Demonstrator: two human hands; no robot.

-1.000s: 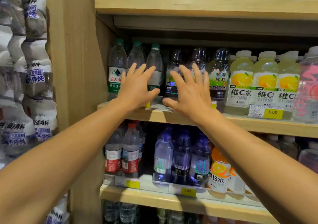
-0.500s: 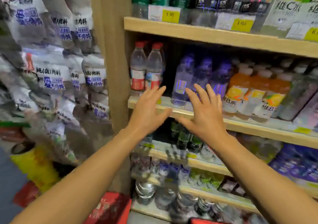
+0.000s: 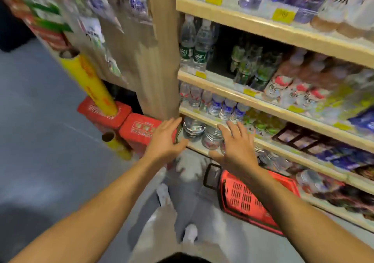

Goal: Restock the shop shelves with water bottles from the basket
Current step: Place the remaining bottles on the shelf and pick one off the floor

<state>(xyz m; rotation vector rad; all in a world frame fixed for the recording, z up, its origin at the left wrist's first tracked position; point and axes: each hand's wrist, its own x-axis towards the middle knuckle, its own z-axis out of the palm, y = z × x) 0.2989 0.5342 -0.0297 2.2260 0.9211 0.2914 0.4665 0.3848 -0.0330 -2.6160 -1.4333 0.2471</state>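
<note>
Water bottles (image 3: 193, 128) beyond seemingly empty hands (image 3: 164, 139)

Both hands (image 3: 200, 141) now lower, beside bottom-shelf water bottles (image 3: 200, 131).

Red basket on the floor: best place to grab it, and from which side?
Take the basket by its black handle, at the end nearest the person's feet. The handle stands clear of the slotted red wall, so fingers can hook it from the aisle side, likely with the right hand, which hangs above it. The far rim sits against the shelf unit, leaving less room there.
</note>
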